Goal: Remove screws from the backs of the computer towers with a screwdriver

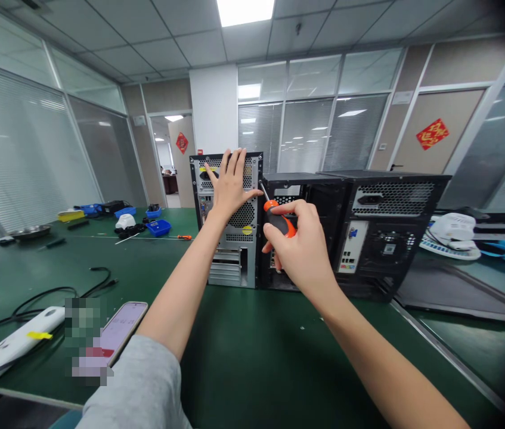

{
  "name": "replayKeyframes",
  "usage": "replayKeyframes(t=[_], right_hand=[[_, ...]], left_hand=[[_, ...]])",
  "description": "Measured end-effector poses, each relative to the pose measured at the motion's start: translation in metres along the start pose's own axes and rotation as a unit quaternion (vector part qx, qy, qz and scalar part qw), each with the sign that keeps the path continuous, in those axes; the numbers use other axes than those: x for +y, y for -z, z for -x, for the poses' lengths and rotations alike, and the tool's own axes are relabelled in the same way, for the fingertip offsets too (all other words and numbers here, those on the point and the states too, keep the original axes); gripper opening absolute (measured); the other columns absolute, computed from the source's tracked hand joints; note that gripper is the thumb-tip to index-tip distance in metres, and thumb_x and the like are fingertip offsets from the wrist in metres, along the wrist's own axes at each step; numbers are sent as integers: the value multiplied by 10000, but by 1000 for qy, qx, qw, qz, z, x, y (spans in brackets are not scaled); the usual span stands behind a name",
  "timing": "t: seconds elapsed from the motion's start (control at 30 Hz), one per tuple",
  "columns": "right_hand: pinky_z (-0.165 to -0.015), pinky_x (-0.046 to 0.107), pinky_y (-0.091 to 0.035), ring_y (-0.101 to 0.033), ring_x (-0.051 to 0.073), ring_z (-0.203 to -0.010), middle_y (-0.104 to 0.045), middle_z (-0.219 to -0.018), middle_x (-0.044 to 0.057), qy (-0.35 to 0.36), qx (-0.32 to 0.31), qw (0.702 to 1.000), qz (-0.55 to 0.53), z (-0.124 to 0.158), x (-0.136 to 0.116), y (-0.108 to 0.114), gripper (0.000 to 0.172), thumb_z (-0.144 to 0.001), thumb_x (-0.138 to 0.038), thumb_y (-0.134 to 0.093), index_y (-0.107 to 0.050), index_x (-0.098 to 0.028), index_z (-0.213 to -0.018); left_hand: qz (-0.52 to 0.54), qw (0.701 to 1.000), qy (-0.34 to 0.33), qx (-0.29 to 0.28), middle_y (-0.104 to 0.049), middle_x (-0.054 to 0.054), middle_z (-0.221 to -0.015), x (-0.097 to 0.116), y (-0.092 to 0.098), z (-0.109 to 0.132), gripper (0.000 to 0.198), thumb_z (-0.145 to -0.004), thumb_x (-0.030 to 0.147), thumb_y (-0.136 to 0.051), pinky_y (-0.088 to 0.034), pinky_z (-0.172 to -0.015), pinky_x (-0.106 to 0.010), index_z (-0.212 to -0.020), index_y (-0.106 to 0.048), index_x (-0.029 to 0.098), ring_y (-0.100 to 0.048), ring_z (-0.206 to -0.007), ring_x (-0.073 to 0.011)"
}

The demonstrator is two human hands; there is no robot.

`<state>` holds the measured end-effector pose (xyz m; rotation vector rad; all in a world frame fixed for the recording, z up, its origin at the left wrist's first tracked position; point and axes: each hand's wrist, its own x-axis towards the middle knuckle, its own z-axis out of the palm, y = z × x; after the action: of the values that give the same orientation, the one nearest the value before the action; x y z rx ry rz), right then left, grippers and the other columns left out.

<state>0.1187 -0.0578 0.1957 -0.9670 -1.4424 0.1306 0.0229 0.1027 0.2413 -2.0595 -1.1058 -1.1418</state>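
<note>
Two computer cases stand upright on the green table with their rear panels toward me. My left hand lies flat, fingers spread, against the back of the silver-panelled case on the left. My right hand is closed round the orange and black handle of a screwdriver. Its metal tip points up and left at the right edge of the silver case, beside the black case.
A phone and a white device with black cables lie near the front left edge. Blue bins, a metal bowl and small tools sit at the far left. White and blue items rest at the right.
</note>
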Motion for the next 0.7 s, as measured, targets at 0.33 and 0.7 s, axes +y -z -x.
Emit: replayKeyframes(t=[0.33,0.7], right_hand=[[-578,291,-367,-523,180,-662,-585,-699,68,181,98,897,391,-6,-5,3,261,-873,-269,-327,-558,-151,-900],[-559,301,-366,-493,181,-659,-552,-918,148,161,20,913,375,-3,-19,2,219,-863,-345,-390,-529,-178,-882]], left_hand=[[-14,1000,2,-6,-177,-100,-1465,0,-1,0,895,-727,467,-565,-14,-1042,-604,-1421,-51,233,-51,-1352,-320],[-11,1000,6,20,-208,-83,-1458,-1,-7,-1,836,-750,439,-542,3,-1055,-577,-1418,-71,261,-91,-1352,-297]])
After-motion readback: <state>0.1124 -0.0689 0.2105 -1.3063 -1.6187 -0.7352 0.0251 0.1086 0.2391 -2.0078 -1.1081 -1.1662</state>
